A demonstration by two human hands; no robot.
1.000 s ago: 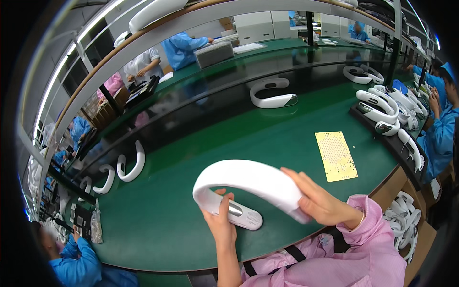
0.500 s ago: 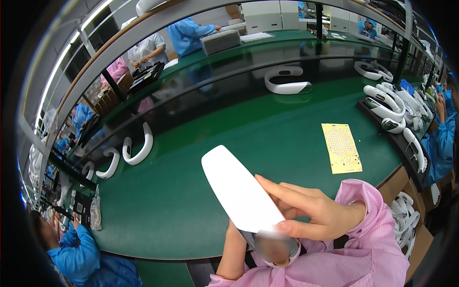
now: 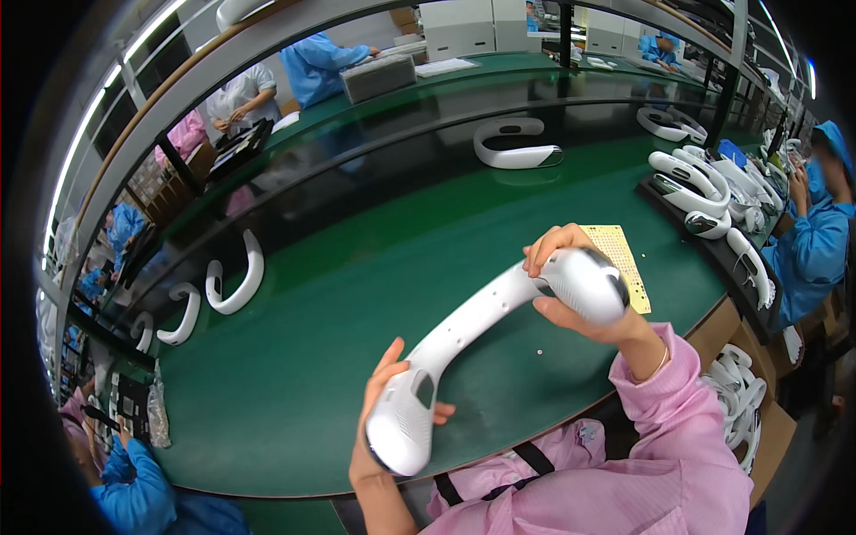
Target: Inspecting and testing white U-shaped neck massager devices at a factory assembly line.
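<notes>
One curved white plastic band [image 3: 477, 317], freshly turned, now bares its holed face — left grip [image 3: 360, 453] and right grip [image 3: 576, 322] clasp its ends.

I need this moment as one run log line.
left hand: holds one end of white curved device; right hand: holds other end; yellow sheet: on green table

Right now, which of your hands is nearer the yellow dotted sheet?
Right. The right hand, gripping one end of the white neckband device, appears at the left edge of the yellow dotted sheet. The left hand, gripping the other, is farther off, lower left.
</notes>
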